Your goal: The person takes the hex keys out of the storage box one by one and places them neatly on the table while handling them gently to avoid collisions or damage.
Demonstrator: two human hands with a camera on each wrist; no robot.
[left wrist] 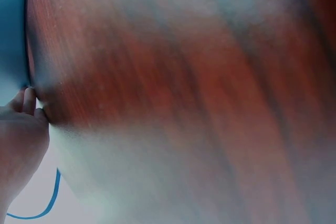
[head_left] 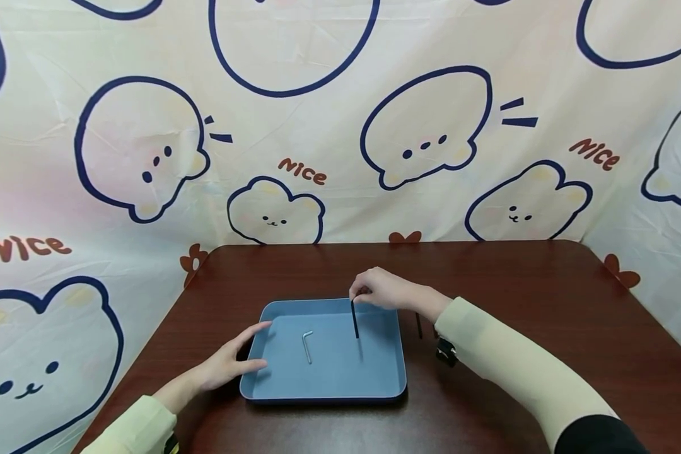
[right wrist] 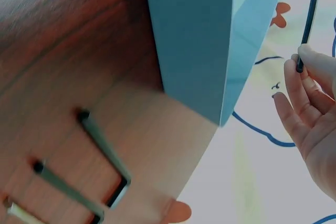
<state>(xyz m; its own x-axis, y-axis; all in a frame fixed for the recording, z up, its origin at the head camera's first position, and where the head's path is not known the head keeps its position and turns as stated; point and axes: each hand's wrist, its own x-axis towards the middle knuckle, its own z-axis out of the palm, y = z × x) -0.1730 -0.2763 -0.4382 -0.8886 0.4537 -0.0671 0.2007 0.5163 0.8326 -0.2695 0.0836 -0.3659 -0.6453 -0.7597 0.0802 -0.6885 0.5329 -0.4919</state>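
Note:
Between thumb and fingertips, my right hand [head_left: 383, 288] pinches a black hex key [head_left: 355, 321] by its upper end. The long arm hangs down over the right half of a blue tray [head_left: 335, 375]. A silver hex key [head_left: 306, 348] lies on the tray's floor, left of the middle. My left hand [head_left: 224, 366] rests at the tray's left rim, thumb and index finger extended and spread apart. In the left wrist view, fingers [left wrist: 29, 100] of that hand touch the tray's outer side.
On the brown table [head_left: 522, 284], right of the tray, lie several more hex keys, including a dark one [right wrist: 105, 145] and another [right wrist: 68, 188]; my right forearm partly covers them in the head view. A patterned cloth [head_left: 340, 126] hangs behind the table.

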